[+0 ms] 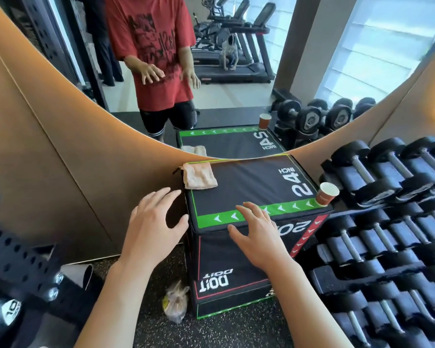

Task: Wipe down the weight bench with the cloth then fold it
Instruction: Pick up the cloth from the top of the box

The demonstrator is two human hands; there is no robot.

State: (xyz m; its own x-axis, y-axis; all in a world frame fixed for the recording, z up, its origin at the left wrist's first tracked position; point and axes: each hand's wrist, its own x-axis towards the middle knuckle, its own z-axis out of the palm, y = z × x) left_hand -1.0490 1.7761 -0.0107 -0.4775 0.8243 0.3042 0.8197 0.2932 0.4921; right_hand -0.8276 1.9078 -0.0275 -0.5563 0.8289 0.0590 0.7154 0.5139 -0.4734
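Both hands hover with fingers spread, holding nothing; the left hand is beside the black box, the right hand over its near green edge. Farther back, the folded cloth lies on the box's far left corner; a paper cup stands at the right corner.

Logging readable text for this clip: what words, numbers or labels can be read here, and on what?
"24 INCH": top of the black box.
"20": the box's red-trimmed side, partly cut off.
"DOIT": the box's front, upside down.
"10": dumbbell end, lower left.
Print on the red shirt in the mirror: unreadable.
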